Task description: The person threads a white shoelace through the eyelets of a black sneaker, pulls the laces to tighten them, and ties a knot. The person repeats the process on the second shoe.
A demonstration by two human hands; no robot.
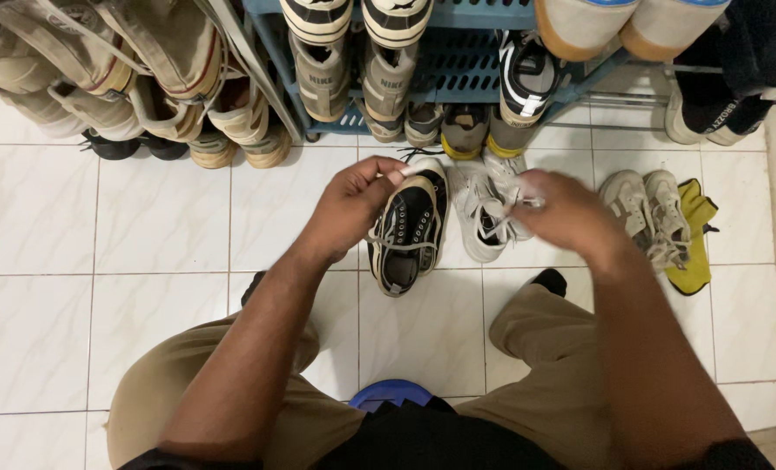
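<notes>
— What are the fingers doing?
— The left hand (353,198) pinches one end of a pale shoelace (403,245) just above the toe of the black sneaker (410,228). The right hand (560,209) is blurred, clenched around the other end.
— And the sneaker?
— On the white tiled floor (161,226), directly under the left fingertips. A white sneaker (478,213) lies touching it, beneath the right fingers.
— Further out?
— A grey pair (645,204) beside a yellow cloth (695,235) past the right hand; a blue shoe rack (458,61) beyond both.
</notes>
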